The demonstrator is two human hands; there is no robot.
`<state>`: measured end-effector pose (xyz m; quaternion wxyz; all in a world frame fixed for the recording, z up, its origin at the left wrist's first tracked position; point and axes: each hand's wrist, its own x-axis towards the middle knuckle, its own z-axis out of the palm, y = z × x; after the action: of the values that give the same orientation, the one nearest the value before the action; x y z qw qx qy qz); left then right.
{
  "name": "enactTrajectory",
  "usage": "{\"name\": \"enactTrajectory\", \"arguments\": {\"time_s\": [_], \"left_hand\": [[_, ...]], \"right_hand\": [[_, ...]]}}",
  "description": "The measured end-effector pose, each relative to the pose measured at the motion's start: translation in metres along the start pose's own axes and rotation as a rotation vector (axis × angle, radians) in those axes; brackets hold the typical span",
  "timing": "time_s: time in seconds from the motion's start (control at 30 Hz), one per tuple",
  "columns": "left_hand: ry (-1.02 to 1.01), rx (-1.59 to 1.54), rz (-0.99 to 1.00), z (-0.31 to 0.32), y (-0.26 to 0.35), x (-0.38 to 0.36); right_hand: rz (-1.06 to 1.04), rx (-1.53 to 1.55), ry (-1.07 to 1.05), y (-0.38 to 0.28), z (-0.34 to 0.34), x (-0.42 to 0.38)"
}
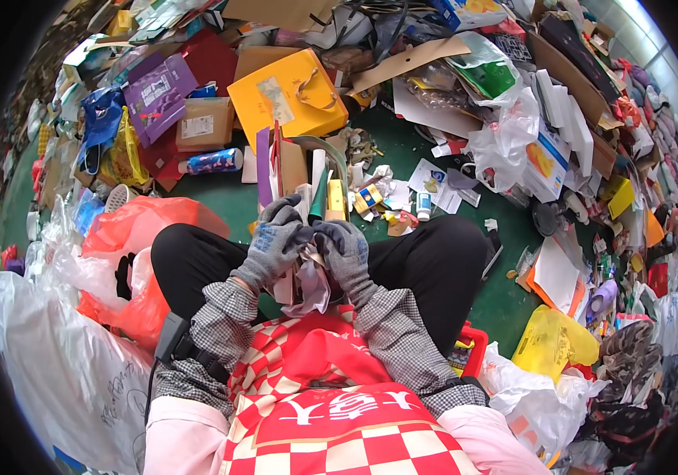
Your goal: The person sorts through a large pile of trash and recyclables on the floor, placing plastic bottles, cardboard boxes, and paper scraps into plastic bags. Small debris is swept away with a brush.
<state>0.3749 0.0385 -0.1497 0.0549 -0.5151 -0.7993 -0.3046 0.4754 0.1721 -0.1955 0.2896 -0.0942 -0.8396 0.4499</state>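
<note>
My left hand (273, 244), in a grey work glove, is closed with its fingertips close to the other hand. My right hand (344, 255), gloved alike, is curled inward beside it. Between them they grip a crumpled, shiny mauve sheet (312, 286) that hangs down between my knees; whether it is cloth or wrapping cannot be told. Just beyond the fingers stand upright flat pieces, among them brown cardboard (294, 168), a purple strip (263, 162) and a dark green piece (319, 198). A narrow yellow box (336, 199) stands beside them.
A yellow-orange gift box (287, 96), a purple bag (155, 95) and a blue can (214, 161) lie ahead on the green floor (386, 131). Red plastic bags (145, 226) and a large white sack (62, 364) are left. A red crate (475, 348) and mixed waste flank my right.
</note>
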Motion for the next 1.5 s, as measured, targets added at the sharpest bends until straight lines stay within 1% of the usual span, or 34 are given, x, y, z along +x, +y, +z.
{"name": "enactTrajectory", "arguments": {"time_s": [0.07,0.1,0.2,0.23,0.27,0.33,0.37,0.4,0.43,0.47,0.53,0.57,0.6,0.63,0.7,0.73,0.77,0.8,0.83,0.87,0.9,0.93,1.0,1.03,1.07,1.1,1.17,1.2,1.23,1.27,1.3,1.37,1.43,1.5], "left_hand": [[0.012,-0.003,-0.005,0.000,0.001,0.000],[0.008,-0.006,-0.009,0.000,0.001,0.000],[0.025,-0.013,-0.002,0.000,0.001,0.000],[-0.001,0.002,-0.004,0.000,-0.003,-0.001],[-0.025,0.017,-0.010,0.001,-0.007,-0.004],[-0.008,0.038,-0.011,0.003,-0.007,-0.006],[0.031,0.044,0.001,0.005,-0.003,-0.005],[0.069,0.046,0.017,0.007,0.000,-0.003],[0.217,-0.087,-0.070,0.015,-0.001,-0.004],[0.362,-0.223,-0.161,0.030,-0.007,-0.009],[0.644,-0.491,-0.341,0.064,-0.030,-0.022],[0.784,-0.625,-0.430,0.071,-0.038,-0.024],[0.830,-0.714,-0.505,0.074,-0.047,-0.033],[0.884,-0.805,-0.577,0.073,-0.053,-0.040],[0.815,-0.897,-0.674,0.060,-0.058,-0.057],[0.685,-0.911,-0.753,0.054,-0.053,-0.056],[0.546,-0.914,-0.824,0.048,-0.049,-0.054],[0.303,-0.873,-0.924,0.043,-0.042,-0.052],[0.329,-0.986,-0.859,0.061,-0.053,-0.068],[0.348,-1.098,-0.793,0.078,-0.066,-0.079],[0.249,-1.029,-0.873,0.059,-0.047,-0.065],[0.232,-1.099,-0.879,0.067,-0.056,-0.070],[0.208,-1.236,-0.882,0.092,-0.085,-0.084],[0.286,-1.198,-0.891,0.092,-0.083,-0.087],[0.363,-1.156,-0.900,0.093,-0.082,-0.090],[0.296,-1.283,-1.044,0.088,-0.081,-0.086],[0.055,-1.460,-1.158,0.076,-0.087,-0.078],[-0.110,-1.511,-1.127,0.076,-0.094,-0.077],[-0.070,-1.560,-1.192,0.084,-0.102,-0.083],[-0.025,-1.607,-1.257,0.091,-0.109,-0.088],[0.048,-1.582,-1.193,0.092,-0.103,-0.085],[0.146,-1.463,-1.110,0.107,-0.110,-0.085],[0.134,-1.353,-1.044,0.134,-0.120,-0.080],[0.085,-1.316,-0.956,0.143,-0.112,-0.069]], "right_hand": [[0.106,0.124,0.000,-0.002,0.001,0.001],[0.084,0.100,0.014,0.003,0.004,0.001],[0.303,0.473,0.049,0.012,0.015,-0.001],[0.493,0.844,0.105,0.018,0.018,0.001],[0.338,0.657,0.175,-0.012,-0.008,0.016],[0.234,0.634,0.184,-0.029,-0.019,0.035],[0.191,0.779,0.130,-0.067,-0.027,0.042],[0.168,0.814,0.107,-0.085,-0.015,0.040],[-0.191,0.425,0.061,-0.095,-0.005,0.042],[-0.320,0.241,0.024,-0.141,-0.015,0.035],[-0.319,0.405,-0.084,-0.142,0.027,-0.003],[-0.367,0.367,-0.102,-0.140,0.025,-0.006],[-0.412,0.330,-0.125,-0.134,0.019,-0.008],[-0.361,0.182,-0.125,-0.143,-0.012,0.002],[-0.150,0.098,0.077,-0.122,-0.033,0.007],[-0.053,0.038,0.221,-0.088,-0.034,0.000],[0.138,-0.181,0.241,-0.057,-0.039,-0.015],[0.352,-0.153,0.247,-0.036,-0.035,-0.034],[0.594,0.022,0.196,-0.007,-0.021,-0.061],[0.707,0.665,0.092,0.035,-0.001,-0.088],[0.686,0.500,0.081,0.052,0.021,-0.111],[0.670,0.333,0.073,0.068,0.043,-0.134],[1.124,1.007,0.123,0.043,0.023,-0.109],[1.424,1.125,0.183,0.040,0.019,-0.095],[1.343,1.504,0.108,0.061,0.031,-0.110],[1.282,1.851,-0.019,0.083,0.044,-0.126],[1.471,2.124,0.260,0.061,0.033,-0.106],[1.555,2.241,0.428,0.049,0.027,-0.095],[1.378,2.202,0.356,0.069,0.041,-0.109],[1.255,1.991,0.319,0.107,0.073,-0.141],[1.156,1.765,0.300,0.144,0.104,-0.170],[1.082,1.160,0.276,0.183,0.125,-0.188],[1.077,0.701,0.225,0.156,0.103,-0.172],[1.083,0.454,0.230,0.107,0.073,-0.145]]}}
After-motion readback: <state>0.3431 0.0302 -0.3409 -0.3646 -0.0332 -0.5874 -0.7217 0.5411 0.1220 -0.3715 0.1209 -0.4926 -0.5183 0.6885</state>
